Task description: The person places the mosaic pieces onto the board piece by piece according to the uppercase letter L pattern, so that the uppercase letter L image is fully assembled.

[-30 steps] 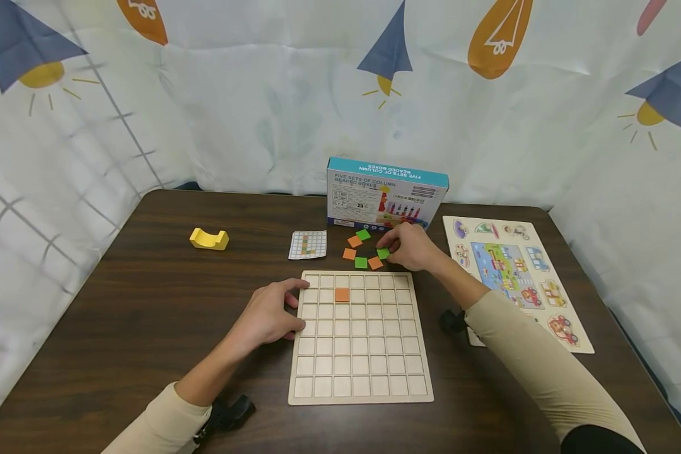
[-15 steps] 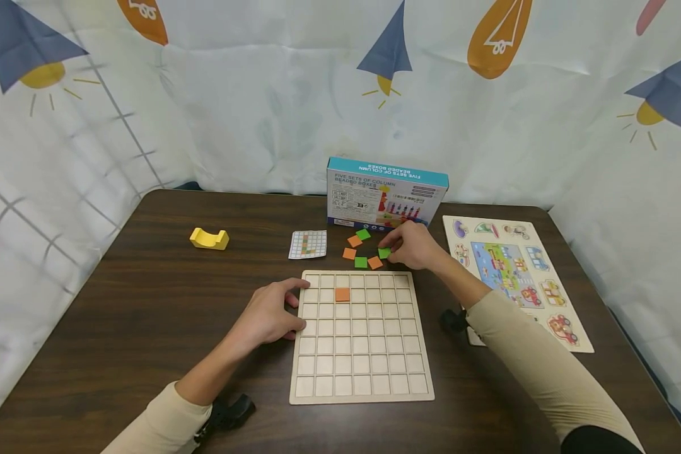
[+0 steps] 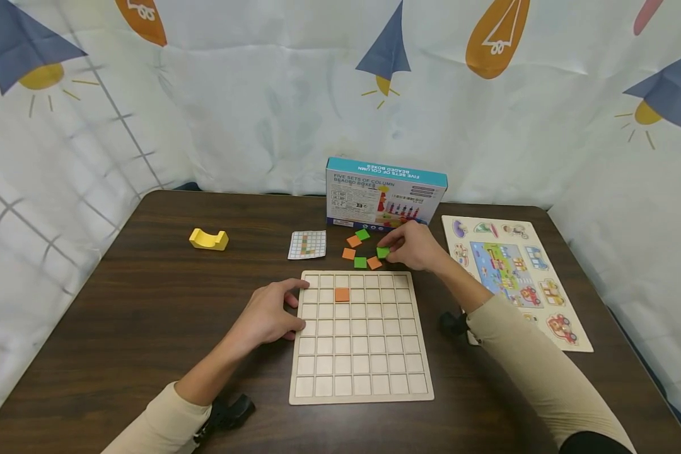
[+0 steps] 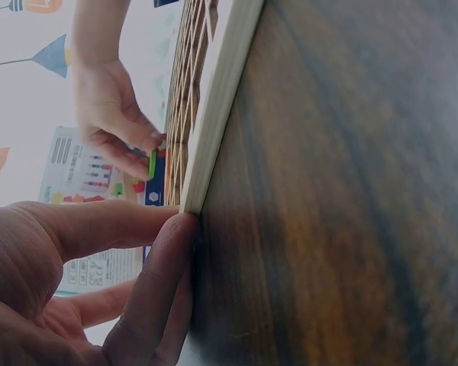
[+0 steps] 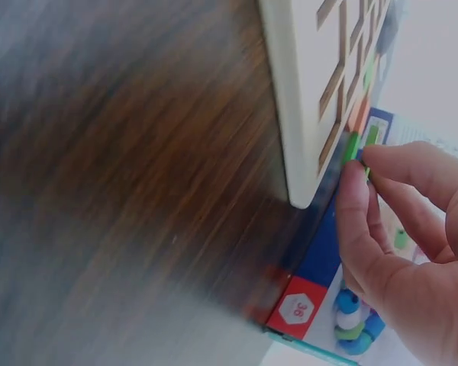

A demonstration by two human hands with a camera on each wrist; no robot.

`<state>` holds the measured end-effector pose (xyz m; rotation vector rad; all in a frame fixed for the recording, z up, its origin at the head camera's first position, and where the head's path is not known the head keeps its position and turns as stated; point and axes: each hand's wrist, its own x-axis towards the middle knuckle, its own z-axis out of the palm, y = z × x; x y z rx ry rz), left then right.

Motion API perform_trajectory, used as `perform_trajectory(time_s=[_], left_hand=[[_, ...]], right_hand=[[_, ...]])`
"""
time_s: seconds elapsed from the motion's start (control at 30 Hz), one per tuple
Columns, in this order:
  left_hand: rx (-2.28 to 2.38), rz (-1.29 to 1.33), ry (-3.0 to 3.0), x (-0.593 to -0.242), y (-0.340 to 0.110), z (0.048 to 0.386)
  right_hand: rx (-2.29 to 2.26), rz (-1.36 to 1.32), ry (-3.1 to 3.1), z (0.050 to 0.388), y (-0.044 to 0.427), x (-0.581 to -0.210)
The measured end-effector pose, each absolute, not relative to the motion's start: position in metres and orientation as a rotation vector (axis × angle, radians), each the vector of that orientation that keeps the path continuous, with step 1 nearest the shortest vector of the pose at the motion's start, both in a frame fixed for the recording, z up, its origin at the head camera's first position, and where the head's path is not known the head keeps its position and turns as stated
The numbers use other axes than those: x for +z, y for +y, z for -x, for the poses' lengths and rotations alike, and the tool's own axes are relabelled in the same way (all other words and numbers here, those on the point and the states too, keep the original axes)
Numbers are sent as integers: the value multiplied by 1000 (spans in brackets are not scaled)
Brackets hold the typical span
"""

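Observation:
A pale wooden grid board (image 3: 369, 364) lies flat on the table, with one orange tile (image 3: 342, 294) in a cell of its second row. My left hand (image 3: 269, 312) grips the board's left edge; in the left wrist view thumb and finger meet at the rim (image 4: 206, 152). Beyond the board's far edge, my right hand (image 3: 414, 244) pinches a small green tile (image 3: 383, 253) between thumb and fingers. The tile appears slightly tilted, and the fingers cover part of it. Several loose tiles lie beside it, among them a green tile (image 3: 360, 262) and an orange tile (image 3: 349, 253).
A small grid pattern card (image 3: 307, 244) lies left of the loose tiles. Behind them stands a beaded-column toy box (image 3: 383, 192). A picture puzzle board (image 3: 522, 268) sits at right, partly under the right sleeve. A yellow curved block (image 3: 209, 239) is at far left.
The green tile between my right fingers has shifted and tipped very slightly. My left hand keeps its place on the board, and the other tiles stay where they were.

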<state>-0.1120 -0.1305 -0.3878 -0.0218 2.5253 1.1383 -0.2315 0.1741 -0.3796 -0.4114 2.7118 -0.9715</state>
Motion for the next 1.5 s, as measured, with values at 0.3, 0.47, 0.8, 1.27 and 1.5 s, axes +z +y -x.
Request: perform_trajectory(time_s=[0.3,0.47,0.8,1.27,1.5], left_hand=[[1141,26,2537,-387,-131,112],[1153,30,2530,-388,-130,112],[1160,26,2531,-387,-130,113],[1155,41,2514,-387,-130,112],[1161,41,2508,-385,-130,111]], right_hand=[[-1045,428,2647,220,167,-375],[-1069,441,2632,209,162,-370],[-1108,452,2597,190,146,-365],[-1166,533,2524,166,127,-364],[-1139,536,2531,159,121,-359]])
